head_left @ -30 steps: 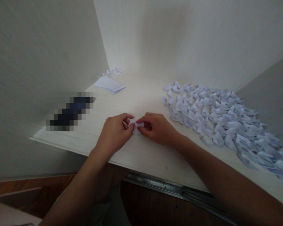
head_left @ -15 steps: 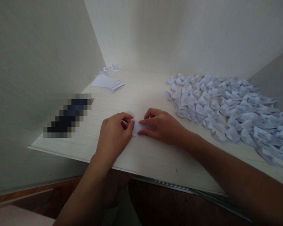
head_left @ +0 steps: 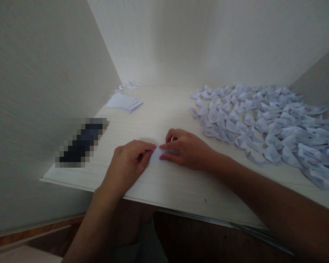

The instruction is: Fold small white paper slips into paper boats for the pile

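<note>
A small piece of white paper (head_left: 157, 156) lies on the pale tabletop between my two hands. My left hand (head_left: 133, 157) pinches its left side near the upper corner, thumb and fingers pressed together. From the right, my right hand (head_left: 182, 149) grips the paper's other side between thumb and forefinger. Part of the paper is hidden under my right fingers, so how it is folded there I cannot tell. Many folded white paper pieces (head_left: 249, 118), shaped like little boats, are spread in rows right of my right hand.
Flat white paper sheets (head_left: 123, 101) lie in a loose stack at the back left, with paper scraps (head_left: 131, 85) behind them. A dark, pixelated object (head_left: 82, 142) rests near the left wall. The tabletop's front edge (head_left: 68, 185) runs just before my forearms.
My left hand's fingertips have shifted to the paper's upper edge, and more of the paper shows below them. My right hand stays on the paper. The camera view has tilted slightly.
</note>
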`<state>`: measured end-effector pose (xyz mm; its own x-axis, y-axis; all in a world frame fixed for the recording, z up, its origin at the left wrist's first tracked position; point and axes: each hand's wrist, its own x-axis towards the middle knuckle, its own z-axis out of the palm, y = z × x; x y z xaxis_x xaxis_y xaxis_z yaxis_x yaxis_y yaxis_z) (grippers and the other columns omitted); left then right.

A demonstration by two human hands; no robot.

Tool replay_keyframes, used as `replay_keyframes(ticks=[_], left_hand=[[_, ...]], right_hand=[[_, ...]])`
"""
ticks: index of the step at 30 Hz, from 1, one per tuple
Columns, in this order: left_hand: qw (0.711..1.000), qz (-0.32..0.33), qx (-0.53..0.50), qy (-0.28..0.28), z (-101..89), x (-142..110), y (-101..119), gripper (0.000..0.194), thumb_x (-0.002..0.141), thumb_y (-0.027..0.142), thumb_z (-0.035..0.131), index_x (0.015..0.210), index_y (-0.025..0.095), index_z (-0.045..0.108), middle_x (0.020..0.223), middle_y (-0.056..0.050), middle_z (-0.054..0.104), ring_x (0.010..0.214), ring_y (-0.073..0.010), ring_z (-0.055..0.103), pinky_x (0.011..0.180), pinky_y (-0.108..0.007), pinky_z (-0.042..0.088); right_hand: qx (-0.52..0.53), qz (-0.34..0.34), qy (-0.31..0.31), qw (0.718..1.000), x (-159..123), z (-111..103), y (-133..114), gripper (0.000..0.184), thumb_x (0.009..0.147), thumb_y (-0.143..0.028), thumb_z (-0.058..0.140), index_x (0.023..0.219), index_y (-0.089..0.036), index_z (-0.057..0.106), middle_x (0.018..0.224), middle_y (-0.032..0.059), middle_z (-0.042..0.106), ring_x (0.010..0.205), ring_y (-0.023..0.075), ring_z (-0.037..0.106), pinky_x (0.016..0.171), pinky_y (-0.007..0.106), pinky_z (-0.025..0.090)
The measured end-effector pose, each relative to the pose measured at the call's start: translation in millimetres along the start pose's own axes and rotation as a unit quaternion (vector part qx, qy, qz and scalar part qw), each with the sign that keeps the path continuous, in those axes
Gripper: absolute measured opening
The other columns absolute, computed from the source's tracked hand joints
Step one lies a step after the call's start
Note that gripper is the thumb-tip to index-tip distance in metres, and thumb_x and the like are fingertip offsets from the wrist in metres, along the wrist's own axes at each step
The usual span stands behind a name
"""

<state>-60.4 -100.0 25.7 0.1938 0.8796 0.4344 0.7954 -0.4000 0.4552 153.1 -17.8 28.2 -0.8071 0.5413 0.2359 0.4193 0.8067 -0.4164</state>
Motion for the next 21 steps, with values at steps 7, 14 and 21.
replay_keyframes(ticks=[7, 14, 21], left_hand=[[0.996, 0.067, -0.037, -0.036, -2.6, -1.3, -9.5, 0.025, 0.096, 0.012, 0.057, 0.106, 0.021, 0.078, 0.112, -0.006, 0.077, 0.103, -0.0208, 0.072, 0.094, -0.035, 0.058], [0.997, 0.067, -0.010, -0.038, 2.3, -1.9, -10.1, 0.025, 0.098, 0.015, 0.056, 0.106, 0.022, 0.079, 0.116, -0.008, 0.075, 0.104, -0.0217, 0.070, 0.095, -0.037, 0.059], [0.997, 0.078, -0.015, -0.023, 3.6, -0.5, -7.7, 0.021, 0.095, 0.011, 0.061, 0.104, 0.017, 0.079, 0.109, -0.009, 0.076, 0.098, -0.0211, 0.071, 0.090, -0.036, 0.060]], right_hand=[[-0.015, 0.001, -0.007, 1.000, 0.0, -0.6, -2.3, 0.019, 0.094, -0.035, 0.073, 0.100, -0.021, 0.083, 0.095, 0.0076, 0.065, 0.081, 0.0171, 0.057, 0.075, 0.030, 0.042], [-0.015, -0.006, 0.002, 1.000, 0.2, 1.3, -1.5, 0.019, 0.093, -0.034, 0.073, 0.105, -0.022, 0.083, 0.095, 0.0077, 0.065, 0.081, 0.0176, 0.057, 0.075, 0.032, 0.042], [-0.013, -0.004, 0.000, 1.000, 0.0, 1.3, -2.1, 0.023, 0.094, -0.032, 0.073, 0.112, -0.021, 0.081, 0.097, 0.0083, 0.066, 0.082, 0.0175, 0.058, 0.074, 0.031, 0.043]])
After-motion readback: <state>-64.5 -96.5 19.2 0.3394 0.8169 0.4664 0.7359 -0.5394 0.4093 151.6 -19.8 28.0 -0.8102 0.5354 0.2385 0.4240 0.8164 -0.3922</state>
